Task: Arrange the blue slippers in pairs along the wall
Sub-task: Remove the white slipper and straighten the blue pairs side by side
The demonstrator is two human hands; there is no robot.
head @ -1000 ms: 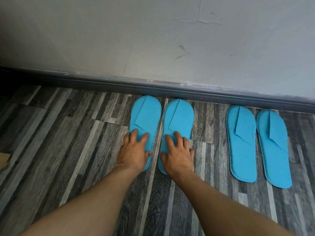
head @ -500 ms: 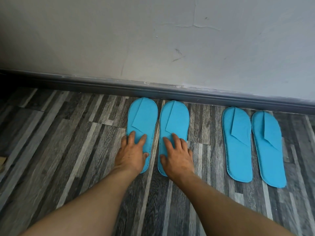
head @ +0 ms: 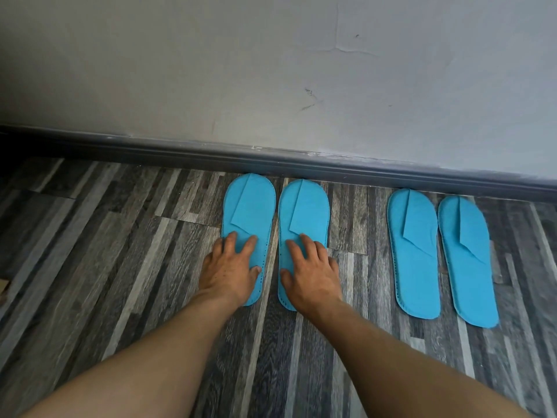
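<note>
Left hand (head: 229,271) and right hand (head: 312,274), fingers (head: 249,243) spread flat, each atop one blue slipper (head: 251,206).

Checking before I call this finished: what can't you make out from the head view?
- Heels of the left pair: covered by the left hand and right hand.
- Floor beyond the right pair: cut off by the frame's right edge.
- Brown object: cropped at the left edge, unidentifiable.
</note>
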